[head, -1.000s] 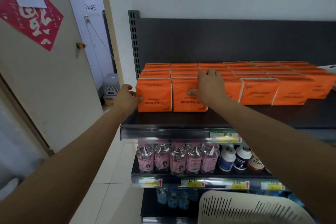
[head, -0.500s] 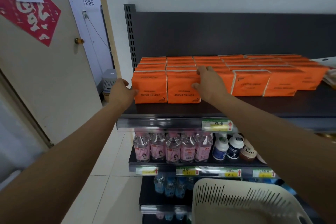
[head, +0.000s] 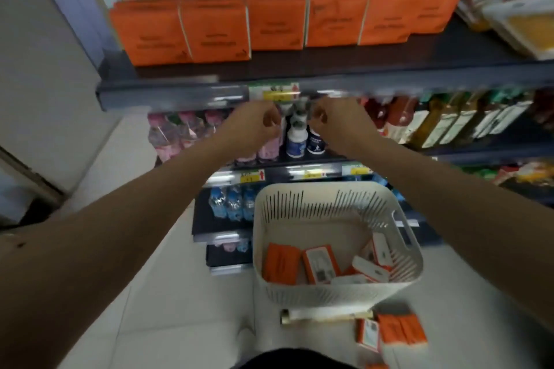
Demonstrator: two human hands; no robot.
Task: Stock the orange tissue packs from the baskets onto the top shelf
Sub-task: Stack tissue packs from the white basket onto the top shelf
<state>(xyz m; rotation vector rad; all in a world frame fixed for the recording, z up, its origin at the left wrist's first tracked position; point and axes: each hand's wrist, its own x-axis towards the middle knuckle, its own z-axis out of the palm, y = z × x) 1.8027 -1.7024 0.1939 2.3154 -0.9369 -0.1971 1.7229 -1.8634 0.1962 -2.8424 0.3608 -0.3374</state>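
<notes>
The single camera sits on the person's head and looks forward and steeply down through a wide angle. Both forearms run in from the lower corners to the left hand (head: 254,126) and right hand (head: 338,123) near mid-frame. Just above the hands the top shelf (head: 329,64) with its tissue packs (head: 215,30) is close, while below them the basket (head: 335,293) stands farther off on the floor.

Glossy orange film-wrapped tissue packs (head: 215,30), dark matt metal shelf (head: 329,66), slotted cream plastic basket (head: 329,293).

We are drawing our left hand (head: 254,126) and right hand (head: 335,123) off the packs (head: 215,30), below the shelf (head: 168,93) edge. We are tilting down, showing the whole basket (head: 299,207).
</notes>
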